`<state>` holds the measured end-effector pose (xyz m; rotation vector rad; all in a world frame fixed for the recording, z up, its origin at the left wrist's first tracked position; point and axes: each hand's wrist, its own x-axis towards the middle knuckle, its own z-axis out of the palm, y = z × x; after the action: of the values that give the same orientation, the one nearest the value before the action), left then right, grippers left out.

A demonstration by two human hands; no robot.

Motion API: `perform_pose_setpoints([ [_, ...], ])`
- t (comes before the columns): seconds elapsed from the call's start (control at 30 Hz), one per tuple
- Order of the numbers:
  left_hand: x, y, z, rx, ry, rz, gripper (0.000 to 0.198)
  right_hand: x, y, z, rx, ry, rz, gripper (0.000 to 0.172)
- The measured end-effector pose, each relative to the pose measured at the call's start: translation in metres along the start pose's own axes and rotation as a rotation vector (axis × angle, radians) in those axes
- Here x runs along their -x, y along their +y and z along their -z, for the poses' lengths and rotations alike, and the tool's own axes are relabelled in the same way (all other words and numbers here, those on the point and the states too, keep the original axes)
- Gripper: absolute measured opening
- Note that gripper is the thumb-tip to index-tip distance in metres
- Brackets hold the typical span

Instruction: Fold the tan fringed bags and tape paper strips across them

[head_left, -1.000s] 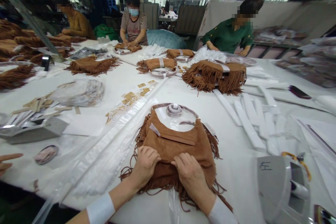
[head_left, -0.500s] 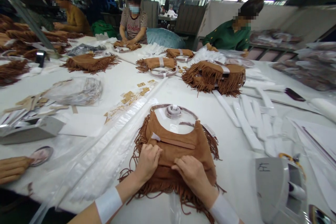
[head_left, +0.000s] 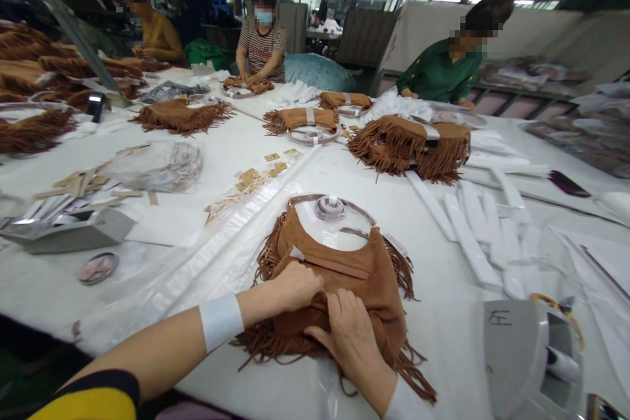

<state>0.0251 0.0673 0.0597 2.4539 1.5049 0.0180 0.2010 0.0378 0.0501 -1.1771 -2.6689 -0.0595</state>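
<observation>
A brown suede handbag (head_left: 354, 262) with long fringe lies flat on the table before me, its wrapped strap coiled inside the handle's curve. Fingers curled, my left hand (head_left: 298, 285) grips the suede at the middle of the bag, just below the zip strip. My right hand (head_left: 352, 328) rests on the lower front, fingers extended and thumb spread apart, pressing the suede. A small white tab (head_left: 296, 252) sticks up at the zip's left end. Part of the bag's lower front is hidden under my hands.
Left are a grey box of tags (head_left: 73, 233), a round dish (head_left: 97, 268) and a plastic bag (head_left: 157, 167). White strips (head_left: 472, 236) and a grey tape dispenser (head_left: 514, 348) lie right. Fringed bags (head_left: 413, 147) stand farther back; several co-workers (head_left: 263, 46) work across the table.
My left hand has moved right, toward the bag's middle. My right hand has flattened with its thumb spread. Another person's hand at the left dish is gone from view. The view has shifted slightly.
</observation>
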Motion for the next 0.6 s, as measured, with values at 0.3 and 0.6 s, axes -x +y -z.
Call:
perform_pose_setpoints([
  [0.3,-0.004,-0.013,0.012,0.001,-0.087,-0.090,0.030,0.012,0.012,-0.012,-0.069,0.196,0.161,0.028],
  [0.6,-0.028,-0.017,0.010,-0.070,-0.083,-0.410,0.008,-0.006,0.006,0.002,-0.134,-0.056,0.120,0.024],
])
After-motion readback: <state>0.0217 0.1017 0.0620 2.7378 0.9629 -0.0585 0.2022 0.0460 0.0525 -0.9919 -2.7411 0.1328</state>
